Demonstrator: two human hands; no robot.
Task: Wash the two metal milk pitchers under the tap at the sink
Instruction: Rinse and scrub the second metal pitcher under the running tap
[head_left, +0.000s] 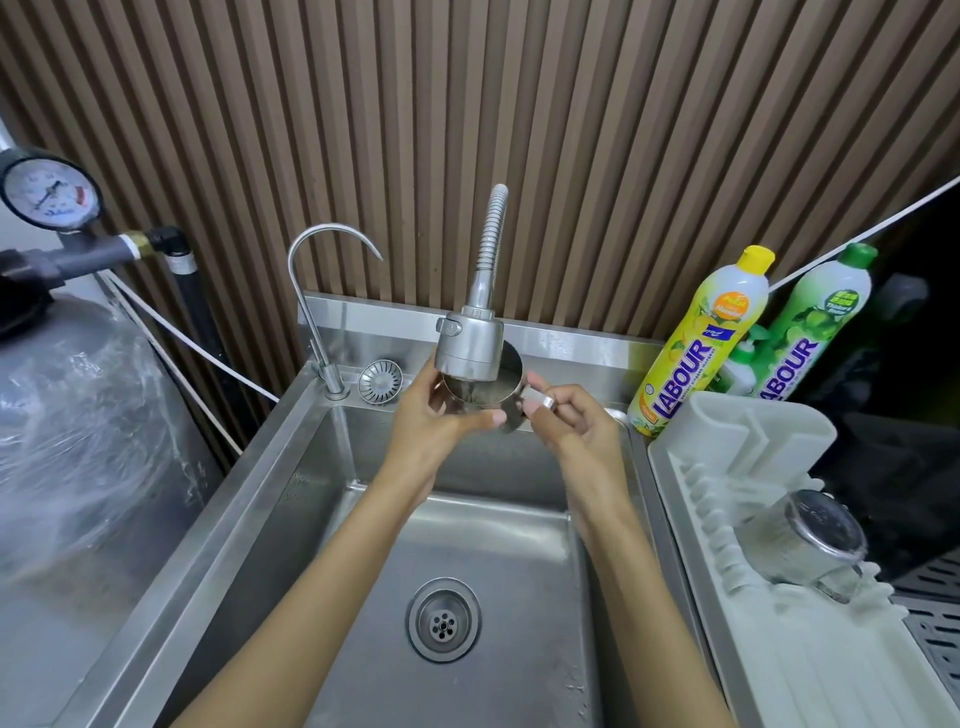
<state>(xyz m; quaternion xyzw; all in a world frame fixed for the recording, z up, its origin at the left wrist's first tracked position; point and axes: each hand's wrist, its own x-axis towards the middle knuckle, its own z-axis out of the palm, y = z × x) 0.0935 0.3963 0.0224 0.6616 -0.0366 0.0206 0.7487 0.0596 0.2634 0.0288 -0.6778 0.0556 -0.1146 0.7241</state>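
Observation:
A small metal milk pitcher is held upright right under the spray head of the flexible tap, over the back of the steel sink. My left hand grips its body, thumb across the front. My right hand pinches its handle on the right side. The tap head hides part of the pitcher's rim. A second metal pitcher lies on its side on the white drying rack at the right.
A thin gooseneck tap and a loose strainer sit at the sink's back left. Two dish soap bottles, yellow and green, stand at the back right. The drain is open. A tank with a pressure gauge stands to the left.

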